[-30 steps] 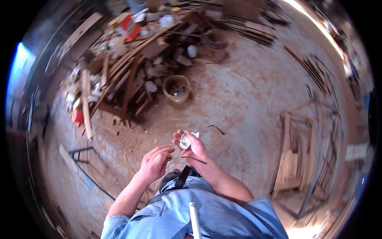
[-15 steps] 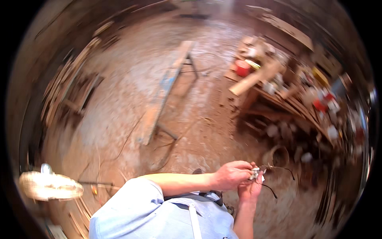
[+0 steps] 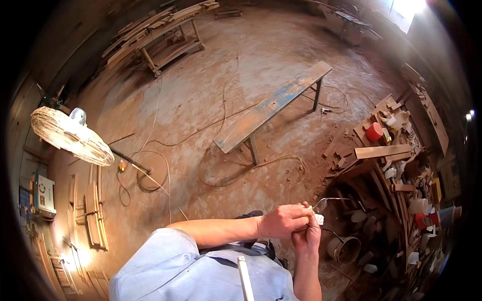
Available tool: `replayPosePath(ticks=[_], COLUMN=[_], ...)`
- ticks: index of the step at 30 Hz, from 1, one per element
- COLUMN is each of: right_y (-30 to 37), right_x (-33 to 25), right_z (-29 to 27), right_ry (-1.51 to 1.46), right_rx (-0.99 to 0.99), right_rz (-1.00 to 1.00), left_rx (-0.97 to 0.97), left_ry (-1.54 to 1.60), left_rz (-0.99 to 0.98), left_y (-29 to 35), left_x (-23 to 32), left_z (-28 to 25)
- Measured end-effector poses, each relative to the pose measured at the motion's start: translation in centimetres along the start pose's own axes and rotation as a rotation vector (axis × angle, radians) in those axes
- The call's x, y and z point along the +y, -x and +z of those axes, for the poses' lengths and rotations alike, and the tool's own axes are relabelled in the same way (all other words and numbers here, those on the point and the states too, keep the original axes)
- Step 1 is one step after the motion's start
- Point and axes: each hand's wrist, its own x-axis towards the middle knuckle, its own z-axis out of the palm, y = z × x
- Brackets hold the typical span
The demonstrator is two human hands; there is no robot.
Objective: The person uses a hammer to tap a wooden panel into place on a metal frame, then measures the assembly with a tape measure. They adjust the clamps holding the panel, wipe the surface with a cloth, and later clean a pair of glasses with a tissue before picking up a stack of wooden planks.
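My left hand (image 3: 284,221) reaches across from the left, its fingers closed at a pair of eyeglasses (image 3: 331,198). Against it, my right hand (image 3: 308,237) pinches the glasses from below. Between the fingertips and at their right side shows a small white cloth or tissue (image 3: 319,219). The thin temples with dark tips stick out to the right. The lenses are hidden by fingers and cloth. A slim white stick like a cigarette (image 3: 244,276) stands in front of my light blue shirt at the lower middle.
A long paint-stained bench (image 3: 276,105) stands ahead, with cables and hoses on the dusty floor. Right lies a cluttered workbench (image 3: 384,152) with wood offcuts and a red container (image 3: 374,131). A bucket (image 3: 344,250) sits beside my right hand. A stand fan (image 3: 73,135) is left.
The view has swung left, so the bench and workbench sit farther right and the fan shows more fully. Both hands stay together on the eyeglasses; the temples now point differently.
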Motion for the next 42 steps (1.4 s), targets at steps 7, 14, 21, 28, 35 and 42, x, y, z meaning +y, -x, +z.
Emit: replayPosePath(ticks=[7, 14, 21, 28, 35, 42], right_y=[4.9, 7.8, 5.3, 3.9, -0.3, -1.7], right_x=[2.6, 0.0, 1.0, 2.8, 4.6, 6.9], right_z=[-0.1, -1.2, 0.0, 3.6, 4.5, 4.1], right_ry=[0.038, 1.135, 1.495, 1.911, 2.052, 1.377], right_rx=[-0.086, -0.164, -0.179, -0.314, -0.244, -0.350], right_rz=[0.171, 0.007, -0.690, -0.682, -0.605, -0.081], left_rx=[0.044, 0.247, 0.230, 0.127, 0.107, 0.106], left_ry=[-0.157, -0.229, -0.294, -0.354, -0.389, -0.382], left_rz=[-0.196, -0.427, -0.511, -0.453, -0.391, -0.638], left_y=[3.0, 3.6, 4.9, 5.7, 6.2, 7.7], left_x=[2.6, 4.3, 5.2, 4.3, 3.0, 0.4], left_z=[0.3, -2.3, -3.1, -3.9, -5.6, -7.4])
